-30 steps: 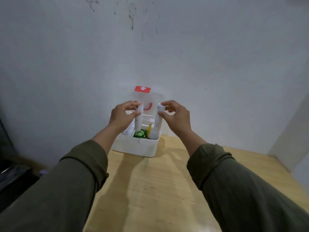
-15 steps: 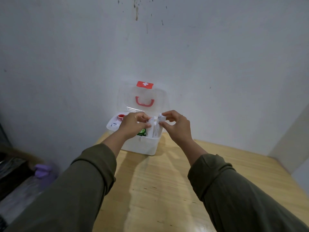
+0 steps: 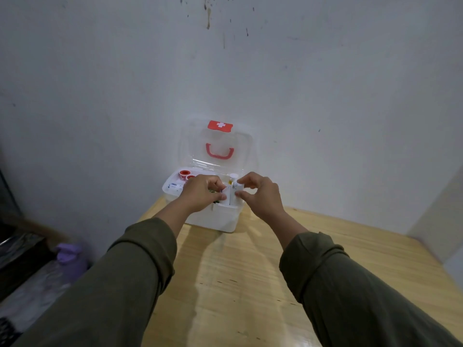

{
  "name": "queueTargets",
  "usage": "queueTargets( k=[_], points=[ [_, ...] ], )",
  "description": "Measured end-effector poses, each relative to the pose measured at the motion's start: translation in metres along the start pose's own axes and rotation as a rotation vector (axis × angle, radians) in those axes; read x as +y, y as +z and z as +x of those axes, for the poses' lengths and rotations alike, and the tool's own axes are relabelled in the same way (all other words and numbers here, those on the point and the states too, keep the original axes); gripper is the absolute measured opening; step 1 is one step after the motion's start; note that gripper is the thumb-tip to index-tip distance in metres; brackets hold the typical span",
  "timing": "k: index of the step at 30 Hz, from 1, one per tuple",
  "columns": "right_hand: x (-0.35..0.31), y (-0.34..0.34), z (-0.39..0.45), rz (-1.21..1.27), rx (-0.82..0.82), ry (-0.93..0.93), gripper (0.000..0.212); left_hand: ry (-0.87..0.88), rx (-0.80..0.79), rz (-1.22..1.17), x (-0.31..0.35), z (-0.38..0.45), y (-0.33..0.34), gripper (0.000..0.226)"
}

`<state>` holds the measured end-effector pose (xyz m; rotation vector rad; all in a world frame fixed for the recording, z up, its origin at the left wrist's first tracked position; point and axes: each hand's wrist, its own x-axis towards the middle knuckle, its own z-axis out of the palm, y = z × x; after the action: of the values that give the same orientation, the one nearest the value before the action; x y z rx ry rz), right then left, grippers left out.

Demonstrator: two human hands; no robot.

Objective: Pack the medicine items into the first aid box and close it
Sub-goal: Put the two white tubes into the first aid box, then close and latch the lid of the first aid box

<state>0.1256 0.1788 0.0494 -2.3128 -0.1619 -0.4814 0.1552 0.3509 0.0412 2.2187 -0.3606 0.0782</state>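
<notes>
left hand [image 3: 201,192] pinching white packet [image 3: 226,197], right hand [image 3: 260,194] pinching white box [image 3: 236,194]

Both hands (left hand [image 3: 200,194], right hand [image 3: 260,196]) pinch white packets [image 3: 231,196] over the box [image 3: 220,219].

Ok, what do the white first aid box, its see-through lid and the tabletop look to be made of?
White first aid box: likely opaque moulded plastic, with smooth, rounded walls. See-through lid with the red handle: clear glossy plastic; the wall shows through it. Pale tabletop: wood or wood laminate, with visible grain lines and a soft sheen; which one is unclear.
</notes>
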Motion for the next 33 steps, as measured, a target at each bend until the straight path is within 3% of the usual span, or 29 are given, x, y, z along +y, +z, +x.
queueTargets(
  k=[4, 12, 20, 26, 33],
  points=[
    [0.012, 0.01, -0.004, -0.073, -0.053, 0.008, 0.015, -0.005, -0.018, 0.037, -0.001, 0.001, 0.0, 0.019],
    [0.018, 0.008, -0.004, -0.153, -0.069, -0.009, 0.015, 0.021, -0.042, 0.074, -0.006, 0.002, 0.002, 0.005],
    [0.012, -0.001, 0.002, -0.018, -0.021, -0.002, 0.019, 0.088, 0.018, 0.034, -0.002, 0.004, -0.01, 0.014],
    [-0.001, -0.013, 0.037, -0.075, 0.039, -0.049, 0.05, 0.143, 0.284, 0.245, 0.007, 0.038, -0.048, 0.035],
    [-0.012, -0.017, 0.093, -0.275, 0.121, -0.123, 0.068, 0.094, 0.333, 0.426, 0.009, 0.087, -0.076, 0.06]
  ],
)
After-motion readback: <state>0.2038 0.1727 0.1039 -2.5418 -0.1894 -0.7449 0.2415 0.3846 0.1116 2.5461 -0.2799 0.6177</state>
